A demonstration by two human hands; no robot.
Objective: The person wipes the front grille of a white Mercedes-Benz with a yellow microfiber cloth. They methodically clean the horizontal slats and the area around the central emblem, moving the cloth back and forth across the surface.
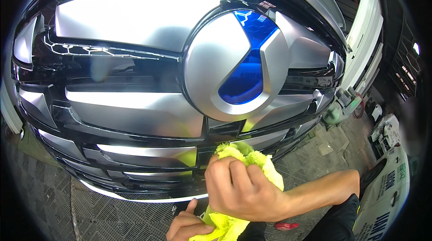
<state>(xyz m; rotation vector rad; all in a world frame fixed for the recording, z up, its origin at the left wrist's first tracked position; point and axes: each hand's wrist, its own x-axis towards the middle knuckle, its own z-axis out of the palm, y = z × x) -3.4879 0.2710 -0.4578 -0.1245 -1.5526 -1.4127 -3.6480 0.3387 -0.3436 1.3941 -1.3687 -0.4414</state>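
A fluffy yellow-green microfibre cloth [267,167] is bunched in my right hand [245,191], whose fingers are curled tightly round it. The cloth's upper end is against or just in front of the lower bars of a car's front grille [148,155]; I cannot tell whether it touches. Below, my left hand [189,226] holds the hanging end of the same cloth, partly cut off by the lower edge. Above both hands sits a big round silver emblem [202,56] with a blue inset, between satin silver panels and glossy black trim.
Grey patterned floor tiles [108,216] run beneath the bumper. A green and grey machine [339,108] with a red hose stands at the right. A white vehicle [387,196] with dark lettering is at the far right. A small red object [286,226] lies on the floor.
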